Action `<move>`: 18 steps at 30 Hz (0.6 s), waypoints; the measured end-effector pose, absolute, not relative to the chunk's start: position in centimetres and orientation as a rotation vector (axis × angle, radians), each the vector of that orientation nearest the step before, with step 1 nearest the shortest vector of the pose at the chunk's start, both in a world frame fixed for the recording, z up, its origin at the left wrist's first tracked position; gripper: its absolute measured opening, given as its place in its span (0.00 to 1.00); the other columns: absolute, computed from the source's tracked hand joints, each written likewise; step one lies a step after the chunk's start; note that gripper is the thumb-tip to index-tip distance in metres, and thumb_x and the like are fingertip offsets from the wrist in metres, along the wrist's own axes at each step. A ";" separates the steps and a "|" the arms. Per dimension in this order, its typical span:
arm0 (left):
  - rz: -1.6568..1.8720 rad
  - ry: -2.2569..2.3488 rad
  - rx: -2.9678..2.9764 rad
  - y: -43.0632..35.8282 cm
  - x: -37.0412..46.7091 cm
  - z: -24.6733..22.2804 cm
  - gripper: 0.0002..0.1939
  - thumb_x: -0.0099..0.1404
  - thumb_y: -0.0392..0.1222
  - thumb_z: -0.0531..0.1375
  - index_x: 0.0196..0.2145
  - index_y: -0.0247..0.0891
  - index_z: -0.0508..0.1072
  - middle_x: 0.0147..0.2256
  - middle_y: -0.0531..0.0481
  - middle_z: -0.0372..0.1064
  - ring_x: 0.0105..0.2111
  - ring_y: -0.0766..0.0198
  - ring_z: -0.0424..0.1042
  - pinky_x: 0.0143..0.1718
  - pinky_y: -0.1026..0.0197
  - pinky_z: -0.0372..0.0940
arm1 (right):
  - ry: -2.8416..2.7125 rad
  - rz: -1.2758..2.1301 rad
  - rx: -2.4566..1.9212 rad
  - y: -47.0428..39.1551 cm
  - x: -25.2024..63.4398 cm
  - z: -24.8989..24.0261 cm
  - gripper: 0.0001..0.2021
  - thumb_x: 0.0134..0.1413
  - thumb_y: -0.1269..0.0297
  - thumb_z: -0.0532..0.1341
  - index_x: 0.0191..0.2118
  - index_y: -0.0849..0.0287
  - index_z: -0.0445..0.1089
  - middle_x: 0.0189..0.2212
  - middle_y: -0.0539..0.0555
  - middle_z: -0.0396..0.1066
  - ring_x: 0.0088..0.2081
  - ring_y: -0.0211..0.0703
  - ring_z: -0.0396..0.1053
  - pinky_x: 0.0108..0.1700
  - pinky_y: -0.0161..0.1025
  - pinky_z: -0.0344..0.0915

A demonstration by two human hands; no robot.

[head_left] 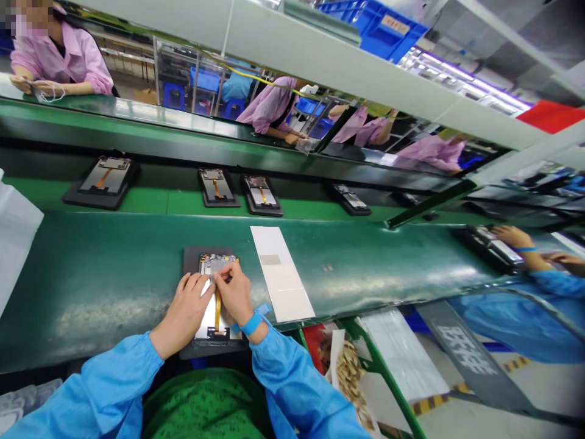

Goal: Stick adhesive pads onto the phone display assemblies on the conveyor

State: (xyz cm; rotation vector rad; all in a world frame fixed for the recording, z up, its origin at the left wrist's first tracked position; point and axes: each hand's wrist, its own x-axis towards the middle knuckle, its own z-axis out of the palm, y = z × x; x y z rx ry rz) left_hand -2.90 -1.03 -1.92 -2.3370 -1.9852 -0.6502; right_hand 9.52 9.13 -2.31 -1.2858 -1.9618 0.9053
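In front of me, an opened tablet [205,332] lies on a dark foam pad [191,259]. Its silver inside, a circuit board [219,259] along the far end and an orange ribbon cable [218,308] are exposed. My left hand [185,308] rests over the tablet's left side with fingers stretched out, the index fingertip near the board. From the right, my right hand [235,292] pinches thumb and index finger together at the board's lower edge, close to the left fingertips. Whatever is in the pinch is too small to make out. A blue band circles the right wrist.
A white card sheet [286,280] lies right of the tablet. Beyond the green bench, several opened tablets [217,188] sit on a conveyor [176,204]. A green bin [388,384] stands below the edge. At right, a co-worker's hands [516,238] touch a dark device.
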 end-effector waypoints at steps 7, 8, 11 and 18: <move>-0.489 -1.999 -2.312 -0.8 -2.4 -1.8 0.23 0.68 0.29 0.50 0.59 0.33 0.66 0.55 0.38 0.66 0.55 0.50 0.63 0.61 0.40 0.55 | -2.097 0.816 -1.208 9.3 10.1 -2.0 0.03 0.59 0.66 0.60 0.34 0.54 0.66 0.30 0.49 0.71 0.33 0.43 0.70 0.39 0.39 0.65; -0.476 -1.997 -2.300 -0.7 -2.3 -1.7 0.22 0.69 0.30 0.50 0.59 0.33 0.66 0.56 0.38 0.66 0.55 0.50 0.63 0.61 0.40 0.56 | -2.110 0.793 -1.164 9.5 10.4 -1.9 0.01 0.60 0.66 0.59 0.36 0.55 0.66 0.33 0.51 0.72 0.34 0.43 0.71 0.40 0.40 0.66; -0.465 -2.027 -2.257 -0.6 -1.8 -1.5 0.20 0.69 0.31 0.51 0.57 0.34 0.67 0.54 0.37 0.66 0.53 0.49 0.65 0.57 0.42 0.60 | -2.075 0.737 -1.052 10.2 11.7 -1.4 0.05 0.63 0.67 0.56 0.43 0.56 0.67 0.46 0.58 0.70 0.40 0.44 0.71 0.45 0.42 0.68; -0.528 -2.042 -2.202 -0.3 -1.4 -2.4 0.19 0.69 0.27 0.48 0.53 0.28 0.69 0.52 0.34 0.67 0.54 0.50 0.64 0.53 0.47 0.64 | -2.359 0.704 -0.797 11.5 13.1 -1.7 0.09 0.61 0.67 0.59 0.47 0.56 0.66 0.51 0.60 0.68 0.56 0.52 0.64 0.55 0.50 0.63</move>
